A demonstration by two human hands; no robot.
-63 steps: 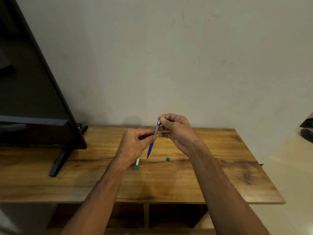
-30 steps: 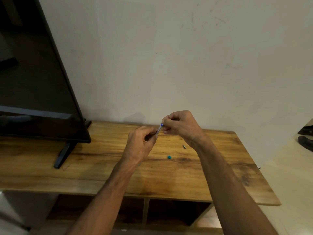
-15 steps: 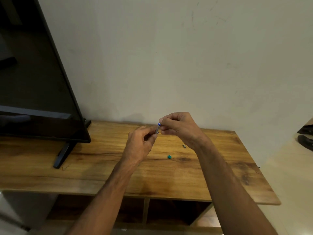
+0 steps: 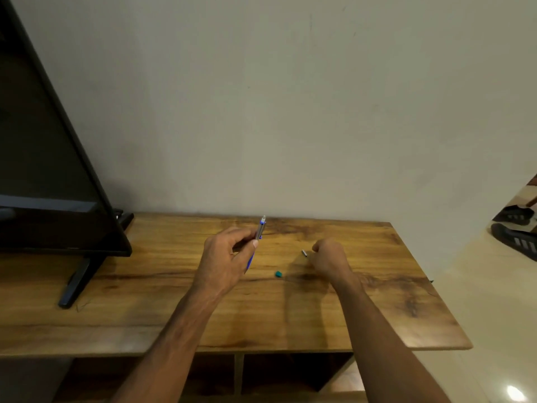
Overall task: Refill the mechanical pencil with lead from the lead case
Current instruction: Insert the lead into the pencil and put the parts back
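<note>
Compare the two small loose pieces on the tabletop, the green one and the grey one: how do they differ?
The green piece is squat and blocky; the grey piece is thin and rod-like. The green piece lies between the two hands, clear of both; the grey piece lies farther back, right beside the right hand. Green is bright teal; grey looks metallic. Both rest loose on the wooden table, neither one held.

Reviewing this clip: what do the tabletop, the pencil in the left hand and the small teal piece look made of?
Tabletop: wood or wood-look laminate, grain and dark knots under a low sheen.
Pencil, held by the left hand: grey upper barrel, metal or plastic, unclear; blue lower part probably plastic.
Teal piece: likely plastic or rubber, too small to tell.
</note>
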